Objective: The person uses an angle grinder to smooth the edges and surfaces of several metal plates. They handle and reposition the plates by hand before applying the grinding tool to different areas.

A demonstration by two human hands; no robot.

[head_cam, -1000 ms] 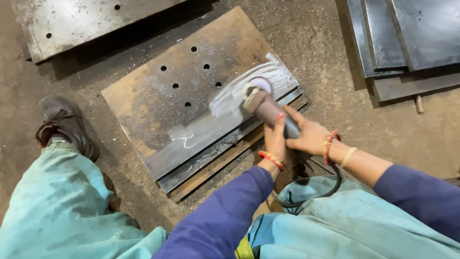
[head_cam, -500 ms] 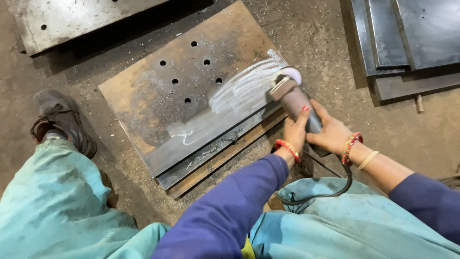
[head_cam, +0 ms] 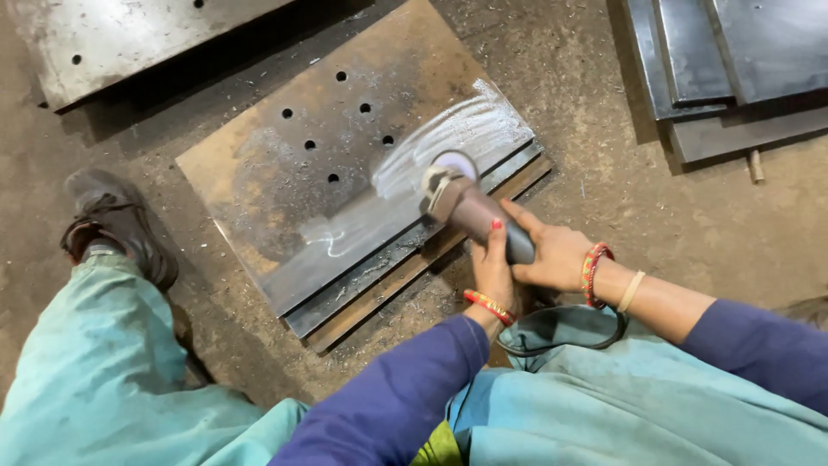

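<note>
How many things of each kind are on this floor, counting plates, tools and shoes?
Rusty drilled plate being ground: 1
Other steel plates, top left and top right stack of about 3: about 4
Angle grinder, held by left hand and right hand: 1
Shoe: 1
Total: about 7

A grey angle grinder (head_cam: 470, 207) lies tilted with its disc flat against the near right part of a rusty brown steel plate (head_cam: 293, 164), which has a cluster of drilled holes, a bright ground streak along its right edge, and rests on the floor atop thinner plates.
</note>
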